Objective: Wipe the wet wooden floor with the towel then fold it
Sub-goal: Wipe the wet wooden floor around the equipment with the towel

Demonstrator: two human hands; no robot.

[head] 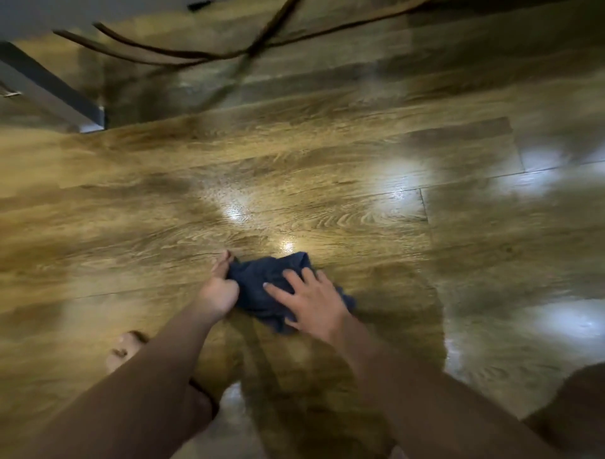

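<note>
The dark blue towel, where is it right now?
In the head view the crumpled dark blue cloth towel lies on the wooden plank floor, low and centre, between both hands: the left hand grips its left edge, the right hand presses flat on it.

Dark cables (183,54) lie across the far boards, curving and crossing one another near the top centre. A further cable (360,21) runs off toward the top right. At the upper left, a grey furniture leg (52,90) slants down to the boards, its foot at the plank edge. A small metallic fitting (9,93) shows at the left border. A black item (198,4) sits at the top edge; type indeterminate.
</note>
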